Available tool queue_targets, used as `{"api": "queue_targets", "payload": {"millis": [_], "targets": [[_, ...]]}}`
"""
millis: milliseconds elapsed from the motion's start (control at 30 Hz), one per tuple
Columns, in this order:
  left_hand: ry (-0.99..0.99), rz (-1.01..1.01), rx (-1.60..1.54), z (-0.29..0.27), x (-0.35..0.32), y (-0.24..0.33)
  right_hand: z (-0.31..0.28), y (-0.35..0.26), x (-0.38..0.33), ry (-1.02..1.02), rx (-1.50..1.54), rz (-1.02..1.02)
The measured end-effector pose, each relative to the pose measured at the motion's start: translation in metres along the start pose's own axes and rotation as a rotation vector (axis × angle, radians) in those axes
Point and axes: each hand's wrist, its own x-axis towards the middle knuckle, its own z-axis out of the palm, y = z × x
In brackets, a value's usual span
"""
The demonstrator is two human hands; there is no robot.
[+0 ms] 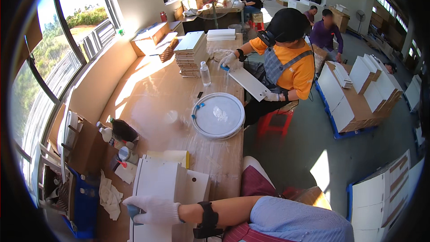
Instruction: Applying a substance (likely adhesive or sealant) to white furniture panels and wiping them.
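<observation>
My right hand (159, 210), in a white knit glove, comes in from the lower right with a black band on its wrist. Its fingers are closed around a small blue pad (133, 210), partly hidden by the glove. Beneath it lies a stack of white panels (156, 177), with the pad at the top panel's left edge. A panel with a dark round hole (197, 183) sits just right of the stack. My left hand does not show.
A round white tray (207, 131) with blue bits and a clear bottle (205, 74) stand farther up the table. Several bottles (123, 130) and a crumpled cloth (109, 195) lie left. Across, a co-worker (286, 62) wipes a white panel (248, 83). Stacked panels (190, 54) stand beyond.
</observation>
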Motion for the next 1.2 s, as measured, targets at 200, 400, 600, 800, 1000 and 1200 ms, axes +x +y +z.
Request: {"api": "queue_targets", "payload": {"millis": [200,400,600,800,1000,1200], "targets": [[-0.009,-0.067,-0.003,0.005,0.008,-0.007,-0.014,0.001,-0.004,-0.062,-0.075,0.062],[-0.028,-0.079,-0.064,-0.004,0.009,-0.01,-0.013,-0.001,-0.004,-0.067,-0.068,0.052],[-0.015,-0.015,0.034,0.001,0.007,-0.01,-0.012,-0.002,-0.005,-0.043,-0.094,0.041],[-0.009,-0.066,-0.074,-0.003,0.009,-0.009,-0.006,0.005,-0.005,0.065,0.01,-0.036],[-0.045,-0.115,-0.121,-0.005,0.01,-0.008,-0.006,0.004,-0.005,0.066,-0.01,-0.044],[-0.033,-0.032,-0.062,0.0,0.009,-0.008,-0.008,0.004,-0.005,0.062,-0.067,-0.055]]}}
